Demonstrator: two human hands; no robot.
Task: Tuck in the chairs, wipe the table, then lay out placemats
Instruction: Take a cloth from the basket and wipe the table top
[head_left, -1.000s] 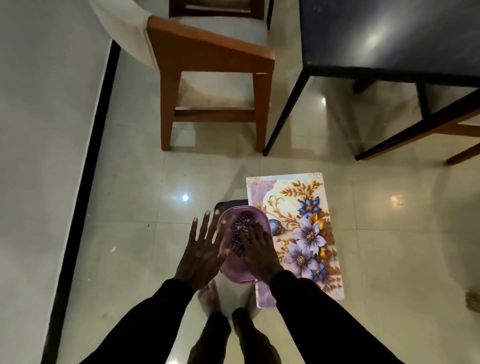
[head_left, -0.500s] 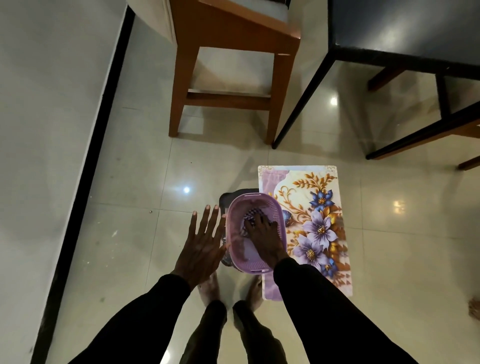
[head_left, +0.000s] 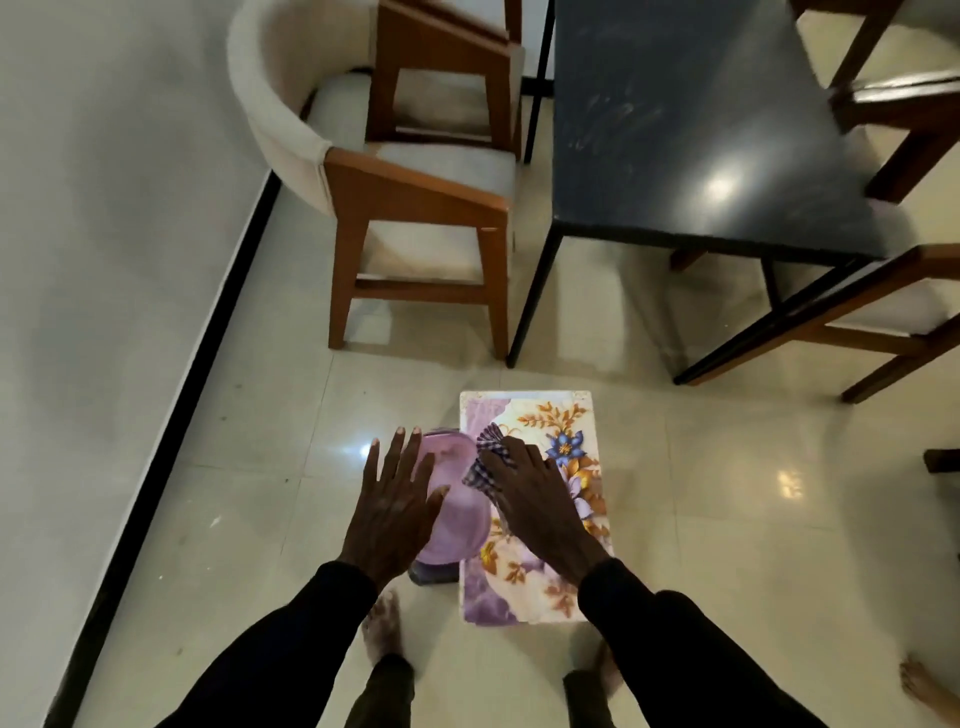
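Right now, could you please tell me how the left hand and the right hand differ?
The left hand holds nothing, fingers straight and spread; the right hand grips a checked cloth. The left hand sits at the left edge of the purple basket; the right hand is over the floral placemat. Both come from dark sleeves.

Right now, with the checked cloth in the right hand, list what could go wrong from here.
1. The right hand grips the checked cloth bunched; its loose end hangs by the purple basket and could snag the rim and tip it.
2. The floral placemat lies on the glossy floor near a bare foot; a step onto it might slide or soil it.
3. The wooden chair stands beside the table, apparently untucked, and could hamper wiping.
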